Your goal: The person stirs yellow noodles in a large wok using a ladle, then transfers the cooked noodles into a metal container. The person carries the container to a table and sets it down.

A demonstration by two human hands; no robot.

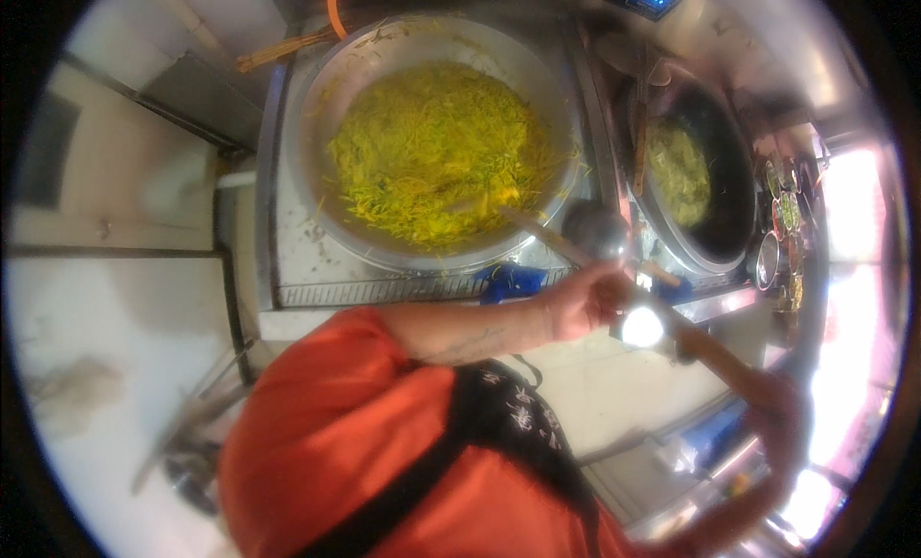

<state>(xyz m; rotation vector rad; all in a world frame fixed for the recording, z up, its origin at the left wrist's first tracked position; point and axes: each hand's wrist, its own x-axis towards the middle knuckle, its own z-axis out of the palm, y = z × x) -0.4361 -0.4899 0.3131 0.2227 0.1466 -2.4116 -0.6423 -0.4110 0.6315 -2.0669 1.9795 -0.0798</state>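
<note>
A large metal wok (306,162) in front of me holds a heap of yellow-green shredded vegetables (432,140). My left hand (593,299) grips the middle of a long wooden handle (550,240), which slants down over the wok's near right rim. Its lower end sits in the near side of the shreds, so the tool's head is mostly buried. At the far right, my right hand (781,407) is wrapped around the handle's upper end; it looks dark and blurred there. Close beyond my left hand is a rounded metal vessel (596,227), also blurred.
A second, dark wok (730,198) with pale food (676,169) stands at the right, a wooden-handled utensil (640,137) against it. Blue cloth (511,281) lies on the stove's front edge. Bowls of ingredients (788,205) line the far right. A bamboo brush (288,50) rests behind the wok.
</note>
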